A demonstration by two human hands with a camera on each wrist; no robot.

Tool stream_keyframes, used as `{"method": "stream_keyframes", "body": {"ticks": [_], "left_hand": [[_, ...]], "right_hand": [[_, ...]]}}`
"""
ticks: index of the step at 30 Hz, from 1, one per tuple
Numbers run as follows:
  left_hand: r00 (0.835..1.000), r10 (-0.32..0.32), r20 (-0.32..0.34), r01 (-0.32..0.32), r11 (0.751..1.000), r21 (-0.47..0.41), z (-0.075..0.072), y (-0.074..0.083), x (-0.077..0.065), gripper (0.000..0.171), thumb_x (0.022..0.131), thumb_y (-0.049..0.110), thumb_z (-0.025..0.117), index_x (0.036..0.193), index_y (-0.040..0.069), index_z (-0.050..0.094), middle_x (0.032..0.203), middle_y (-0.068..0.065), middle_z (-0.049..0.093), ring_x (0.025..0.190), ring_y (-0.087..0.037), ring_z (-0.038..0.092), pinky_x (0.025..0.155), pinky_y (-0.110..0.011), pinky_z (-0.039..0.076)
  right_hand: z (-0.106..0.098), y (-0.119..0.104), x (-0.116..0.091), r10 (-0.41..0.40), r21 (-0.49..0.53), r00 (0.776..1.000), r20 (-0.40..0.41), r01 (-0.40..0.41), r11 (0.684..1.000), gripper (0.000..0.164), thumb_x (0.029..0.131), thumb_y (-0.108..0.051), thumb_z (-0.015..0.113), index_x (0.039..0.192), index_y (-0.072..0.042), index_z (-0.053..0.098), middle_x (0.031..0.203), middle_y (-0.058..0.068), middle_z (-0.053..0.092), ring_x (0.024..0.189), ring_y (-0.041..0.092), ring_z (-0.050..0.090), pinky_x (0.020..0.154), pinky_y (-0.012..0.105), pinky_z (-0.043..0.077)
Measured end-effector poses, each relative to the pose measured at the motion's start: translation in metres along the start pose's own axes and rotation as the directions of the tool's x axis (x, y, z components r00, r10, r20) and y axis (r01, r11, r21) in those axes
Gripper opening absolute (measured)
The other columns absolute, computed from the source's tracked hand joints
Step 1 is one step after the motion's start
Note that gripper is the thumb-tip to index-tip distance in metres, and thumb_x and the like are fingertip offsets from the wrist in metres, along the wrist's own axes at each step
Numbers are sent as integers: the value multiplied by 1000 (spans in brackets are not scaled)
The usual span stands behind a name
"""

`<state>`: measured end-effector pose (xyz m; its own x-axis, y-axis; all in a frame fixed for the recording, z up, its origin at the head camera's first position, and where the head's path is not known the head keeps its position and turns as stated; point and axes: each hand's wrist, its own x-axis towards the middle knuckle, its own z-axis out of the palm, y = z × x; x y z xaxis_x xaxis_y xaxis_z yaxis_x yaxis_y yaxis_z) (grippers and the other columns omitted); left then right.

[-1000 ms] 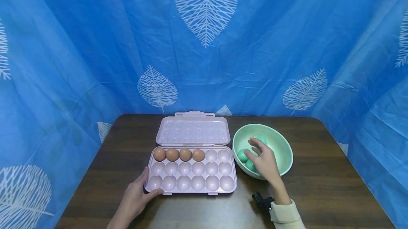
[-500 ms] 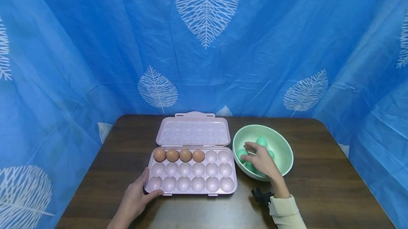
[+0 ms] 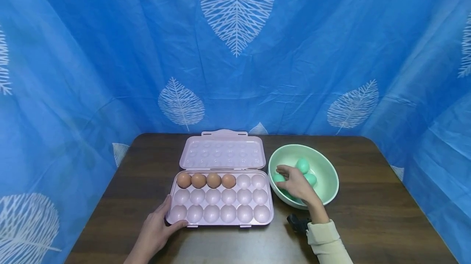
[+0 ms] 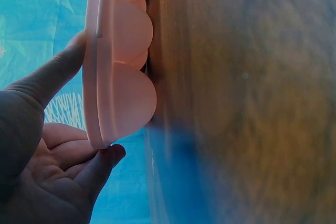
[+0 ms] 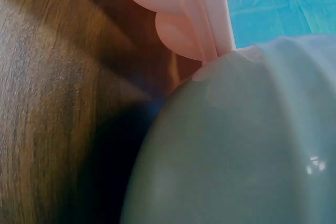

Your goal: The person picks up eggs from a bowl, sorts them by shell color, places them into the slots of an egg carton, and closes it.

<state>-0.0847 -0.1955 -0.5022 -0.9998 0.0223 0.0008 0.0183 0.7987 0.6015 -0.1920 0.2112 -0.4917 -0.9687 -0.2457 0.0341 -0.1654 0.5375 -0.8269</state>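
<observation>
A lilac plastic egg tray (image 3: 235, 204) lies with its hinged lid (image 3: 223, 151) laid back behind it. Several brown eggs (image 3: 214, 180) fill the left part of its back row. My left hand (image 3: 154, 227) holds the tray's front left corner; in the left wrist view the thumb presses the rim and a finger touches the lower edge. My right hand (image 3: 299, 184) is inside the mint-green bowl (image 3: 328, 170), with thumb and fingers around a green egg (image 3: 278, 178) by the left wall. Another green egg (image 3: 302, 166) lies behind this hand. The right wrist view shows only the bowl's outside (image 5: 220, 145) and the tray's end.
The bowl's left rim stands right beside the tray's right end. A black wrist-camera mount (image 3: 298, 224) hangs by my right wrist, over the dark wooden table (image 3: 375, 215). A blue curtain (image 3: 294, 51) with white leaf prints surrounds the table's back and sides.
My right hand has moved slightly left and lower in the bowl, its fingers closing around the green egg. Green eggs behind it have come into fuller view. The left hand has stayed put.
</observation>
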Motion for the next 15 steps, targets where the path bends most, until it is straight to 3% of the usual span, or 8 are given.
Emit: {"method": "stream_keyframes", "body": {"ticks": [9,15], "left_hand": [[1000,19,-6,-19,1000,8,-1,1,-2,102,74,42,84,141,-17,36,142,-35,41,128,-48,46,103,-55,40],[1000,17,0,-17,1000,12,-2,2,-2,102,75,43,84,142,-17,36,142,-35,41,128,-48,46,103,-56,39]], "right_hand": [[4,1,-2,-14,-150,1000,-25,10,989,46,76,8,71,119,17,59,113,28,66,110,44,61,96,54,48],[2,-2,-2,18,-106,995,-100,-29,994,46,79,3,74,121,13,60,117,26,65,113,43,59,98,54,46]]}}
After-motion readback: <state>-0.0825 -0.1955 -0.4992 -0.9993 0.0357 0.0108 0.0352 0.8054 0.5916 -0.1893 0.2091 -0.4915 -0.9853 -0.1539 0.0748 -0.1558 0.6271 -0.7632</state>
